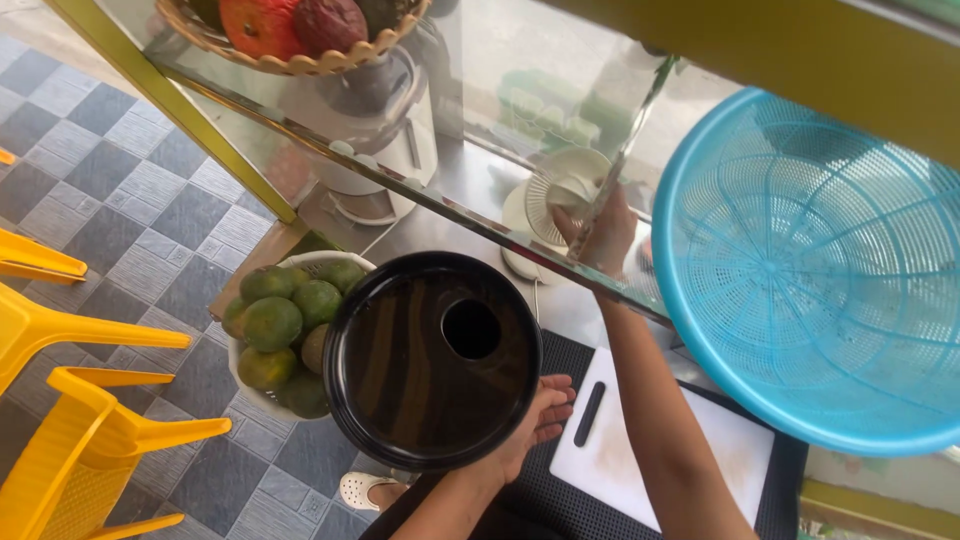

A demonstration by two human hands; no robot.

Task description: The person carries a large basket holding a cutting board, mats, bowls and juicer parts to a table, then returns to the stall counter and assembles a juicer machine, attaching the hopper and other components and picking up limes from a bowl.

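My left hand (540, 418) holds a round black lid (435, 360) with a round hole in it, fingers curled under its right rim. The lid hangs level above the floor, beside the counter's edge. My right hand (602, 232) reaches under the glass shelf (300, 140) and grips the top part of a white citrus juicer (550, 195) on the steel counter. The glass edge partly hides that hand.
A white bowl of green oranges (280, 325) sits left of the lid. A big blue plastic colander (800, 270) fills the right. A white cutting board (640, 450) lies on a black mat. A fruit basket (300, 35), white blender (370, 130), yellow chairs (70, 400).
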